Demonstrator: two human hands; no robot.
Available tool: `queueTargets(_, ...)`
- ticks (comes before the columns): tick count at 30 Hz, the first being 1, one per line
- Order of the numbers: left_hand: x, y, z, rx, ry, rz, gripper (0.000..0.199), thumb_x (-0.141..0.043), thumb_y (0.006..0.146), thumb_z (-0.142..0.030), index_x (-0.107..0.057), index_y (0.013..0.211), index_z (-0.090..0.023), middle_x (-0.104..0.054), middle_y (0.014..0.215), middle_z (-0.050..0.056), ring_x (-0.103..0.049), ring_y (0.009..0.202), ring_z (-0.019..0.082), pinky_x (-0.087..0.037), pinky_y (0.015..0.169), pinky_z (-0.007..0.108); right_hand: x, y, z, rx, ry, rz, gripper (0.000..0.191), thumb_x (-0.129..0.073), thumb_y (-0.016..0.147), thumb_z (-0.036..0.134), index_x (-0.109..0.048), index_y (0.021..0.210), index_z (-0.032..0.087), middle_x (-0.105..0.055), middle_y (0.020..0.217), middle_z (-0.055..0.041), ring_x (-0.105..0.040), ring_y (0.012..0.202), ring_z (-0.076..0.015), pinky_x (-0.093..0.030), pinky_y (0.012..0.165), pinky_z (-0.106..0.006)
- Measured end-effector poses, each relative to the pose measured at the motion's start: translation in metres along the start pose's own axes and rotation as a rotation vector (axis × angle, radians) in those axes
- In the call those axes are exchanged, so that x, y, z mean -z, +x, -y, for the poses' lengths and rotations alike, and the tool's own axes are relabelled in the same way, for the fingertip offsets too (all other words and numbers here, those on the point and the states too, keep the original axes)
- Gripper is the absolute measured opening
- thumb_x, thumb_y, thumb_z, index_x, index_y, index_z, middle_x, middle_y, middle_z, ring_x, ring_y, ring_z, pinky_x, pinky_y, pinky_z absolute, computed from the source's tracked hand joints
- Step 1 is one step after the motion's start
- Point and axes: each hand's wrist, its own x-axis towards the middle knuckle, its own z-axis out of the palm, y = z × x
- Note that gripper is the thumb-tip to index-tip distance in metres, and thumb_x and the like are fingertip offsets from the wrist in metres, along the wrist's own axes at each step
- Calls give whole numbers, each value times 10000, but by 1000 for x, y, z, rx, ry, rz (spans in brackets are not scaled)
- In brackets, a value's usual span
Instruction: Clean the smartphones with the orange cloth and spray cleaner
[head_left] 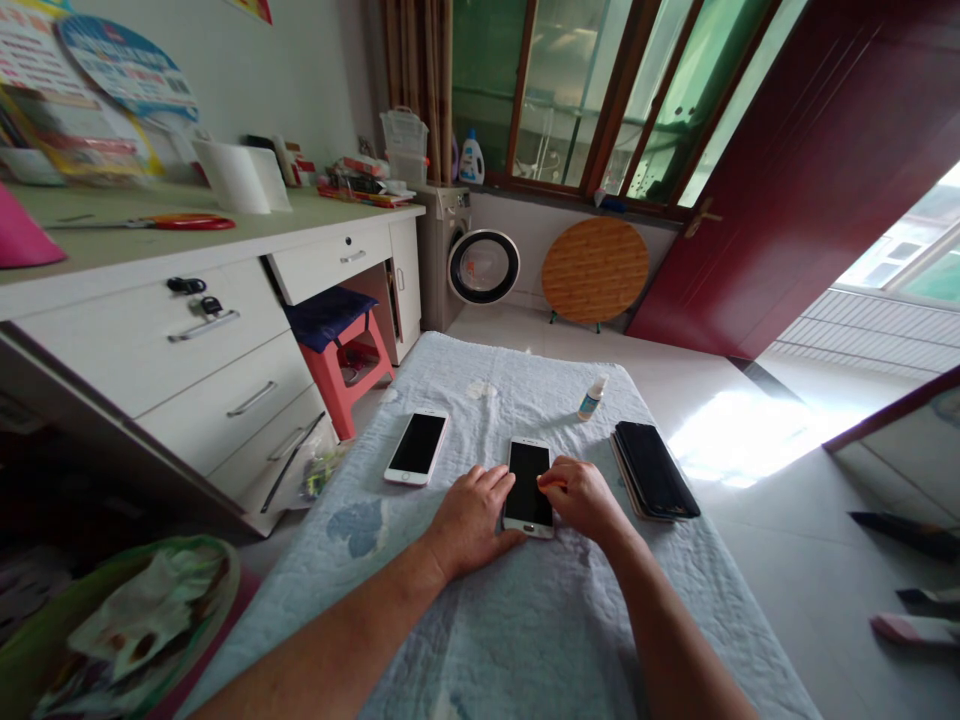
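Observation:
A white smartphone with a dark screen lies face up on the cloth in front of me. My left hand holds its left side, fingertips on the edge and thumb by the lower corner. Over the screen's right side, my right hand is closed in a pinch; a small orange tint shows at its fingertips, too small to name. Another white smartphone lies to the left. On the right, a black smartphone rests on top of another flat device. A small spray bottle stands beyond my right hand.
A pale blue quilted cloth covers the table. At left are a white desk with drawers, a red stool and a waste bin. A washing machine with its door open and a round wooden board stand at the back.

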Motion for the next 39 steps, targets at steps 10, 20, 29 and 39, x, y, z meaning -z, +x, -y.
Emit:
queueTargets(10,0,1,0,-8,-15,0,697,-674,726,-527,-500,1289,-156,-503,1356,123,-475,1186,314,-369,1034,427,-12,4,-12,-46,-32,-155,285,-461,782,129,-724,868,195,-628,822,-35,-577,773,-146,-437,738,-242)
queueTargets(20,1,0,0,-5,-53,-16,686,-695,715,-496,-492,1286,-175,-527,1306,111,-485,1142,306,-385,1004,428,-21,20,-5,-35,-288,-146,309,-413,896,177,-651,1090,211,-604,1009,-85,-484,913,-214,-369,860,-326)
queueTargets(29,4,1,-3,-10,-55,-9,621,-704,708,-485,-531,1216,-173,-567,1225,99,-507,1083,297,-413,970,418,-29,20,1,15,-227,-54,425,-418,894,201,-540,1295,271,-545,1302,-42,-421,1138,-231,-298,969,-386)
queueTargets(39,-4,2,1,16,-122,-41,722,-709,701,-485,-408,1292,-198,-534,1285,119,-500,1166,314,-369,1014,466,-24,17,9,84,-123,-12,401,-382,916,180,-620,1217,296,-603,1262,-18,-469,1117,-210,-315,963,-384)
